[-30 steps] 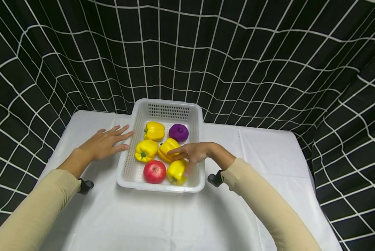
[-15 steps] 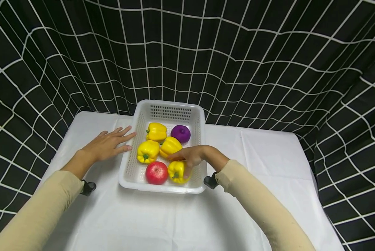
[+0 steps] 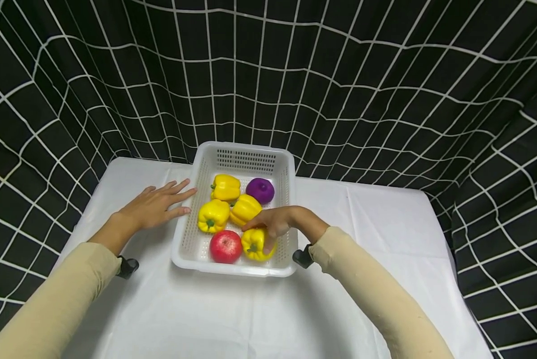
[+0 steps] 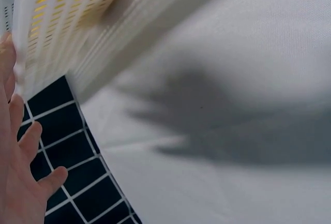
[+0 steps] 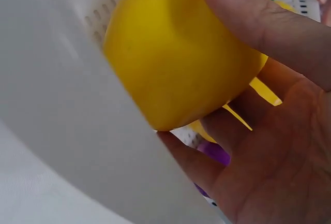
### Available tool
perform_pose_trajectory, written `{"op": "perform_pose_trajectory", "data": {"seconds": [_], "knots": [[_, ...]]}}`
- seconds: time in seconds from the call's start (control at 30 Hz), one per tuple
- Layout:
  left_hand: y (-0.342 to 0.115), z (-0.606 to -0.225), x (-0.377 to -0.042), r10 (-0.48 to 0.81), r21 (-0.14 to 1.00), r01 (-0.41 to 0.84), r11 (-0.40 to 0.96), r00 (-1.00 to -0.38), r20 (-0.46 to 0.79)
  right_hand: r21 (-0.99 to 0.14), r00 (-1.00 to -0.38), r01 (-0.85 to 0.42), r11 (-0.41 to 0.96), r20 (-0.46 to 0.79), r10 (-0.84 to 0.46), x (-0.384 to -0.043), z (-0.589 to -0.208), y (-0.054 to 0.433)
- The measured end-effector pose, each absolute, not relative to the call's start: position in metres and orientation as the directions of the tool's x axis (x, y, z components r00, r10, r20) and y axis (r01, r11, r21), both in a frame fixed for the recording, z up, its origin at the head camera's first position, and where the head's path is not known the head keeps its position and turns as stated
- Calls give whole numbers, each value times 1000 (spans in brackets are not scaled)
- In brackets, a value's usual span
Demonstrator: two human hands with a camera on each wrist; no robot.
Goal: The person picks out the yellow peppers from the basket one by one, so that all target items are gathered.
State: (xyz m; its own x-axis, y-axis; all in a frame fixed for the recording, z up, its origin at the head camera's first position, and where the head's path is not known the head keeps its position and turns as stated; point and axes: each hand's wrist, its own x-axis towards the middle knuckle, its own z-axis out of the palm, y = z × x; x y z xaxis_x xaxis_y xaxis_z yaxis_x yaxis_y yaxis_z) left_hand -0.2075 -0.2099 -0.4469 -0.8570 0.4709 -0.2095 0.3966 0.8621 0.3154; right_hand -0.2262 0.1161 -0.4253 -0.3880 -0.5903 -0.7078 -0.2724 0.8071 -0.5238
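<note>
A white perforated basket (image 3: 232, 269) stands on the cloth-covered table. Inside it, my right hand (image 3: 275, 222) grips the front-right yellow bell pepper (image 3: 252, 244), thumb on the near side and fingers round the far side. In the right wrist view, thumb and fingers curl about this same bell pepper (image 5: 176, 53), close by the basket wall. My left hand (image 3: 153, 205) lies with spread, straight fingers at the basket's left rim; the left wrist view has its fingers beside the wall.
Also in the basket are a red round fruit (image 3: 225, 246), a purple round vegetable (image 3: 260, 190) and three more yellow bell peppers (image 3: 213, 216). White cloth (image 3: 183, 314) covers the table. A black curtain (image 3: 268, 75) with white grid lines surrounds the back and sides.
My right hand has come down from hovering, fingers spread, over the front-right bell pepper and now grips it. The left hand keeps its place at the rim. The head view has shifted slightly.
</note>
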Motion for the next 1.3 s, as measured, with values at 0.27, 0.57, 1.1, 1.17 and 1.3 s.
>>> {"op": "perform_pose_trajectory", "data": {"seconds": [0.27, 0.57, 1.1, 1.17, 1.3], "knots": [[-211, -446, -207, 475, 322, 400, 858, -856, -203, -537, -403, -313, 783, -672, -621, -227, -413, 120], [-210, -443, -206, 468, 302, 397, 867, -857, -216, -594, -455, -291, 750, -604, -655, -232, -383, 134], [-207, -442, -204, 462, 318, 384, 867, -859, -221, -704, -627, -281, 653, -380, -680, -254, -348, 182], [-207, -443, -204, 463, 316, 387, 866, -858, -220, -714, -659, -263, 649, -359, -661, -257, -348, 191], [-207, -442, -204, 467, 306, 394, 867, -856, -221, -724, -723, -199, 660, -346, -598, -262, -350, 209]]}}
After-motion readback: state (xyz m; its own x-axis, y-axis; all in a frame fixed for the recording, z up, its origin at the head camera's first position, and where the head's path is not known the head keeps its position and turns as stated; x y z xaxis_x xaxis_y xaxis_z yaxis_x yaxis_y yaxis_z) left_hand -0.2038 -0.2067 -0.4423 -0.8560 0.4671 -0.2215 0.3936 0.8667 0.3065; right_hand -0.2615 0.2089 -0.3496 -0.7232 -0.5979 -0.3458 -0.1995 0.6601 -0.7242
